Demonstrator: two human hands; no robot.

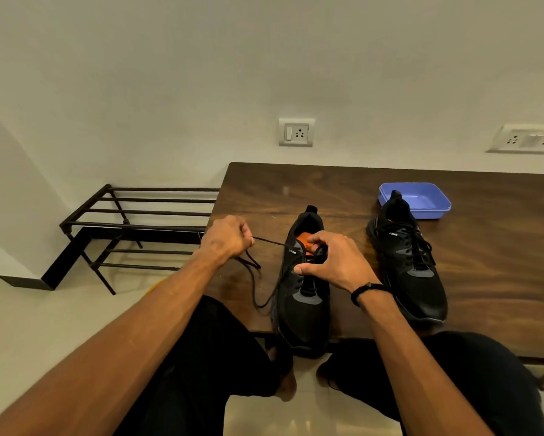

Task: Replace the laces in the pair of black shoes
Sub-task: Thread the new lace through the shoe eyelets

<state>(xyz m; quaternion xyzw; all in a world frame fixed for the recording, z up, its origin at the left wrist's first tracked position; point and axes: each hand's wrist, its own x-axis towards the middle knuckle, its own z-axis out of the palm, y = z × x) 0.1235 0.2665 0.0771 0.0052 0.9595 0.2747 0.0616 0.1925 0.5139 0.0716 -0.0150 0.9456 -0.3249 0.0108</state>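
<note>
Two black shoes stand on the wooden table [500, 247], toes toward me. The left shoe [303, 313] has an orange insole and hangs its toe over the table's front edge. A black lace [266, 242] runs taut from its upper eyelets to my left hand [228, 236], which is closed on it out to the left; the rest of the lace droops in a loop over the table edge. My right hand [330, 261] rests on the shoe's tongue and pinches the lace at the eyelets. The right shoe [409, 265] is fully laced and untouched.
A blue plastic tray [428, 199] sits behind the right shoe. A black metal shoe rack [132, 225] stands on the floor left of the table. Two wall sockets are above the table. My knees in black trousers sit under the front edge.
</note>
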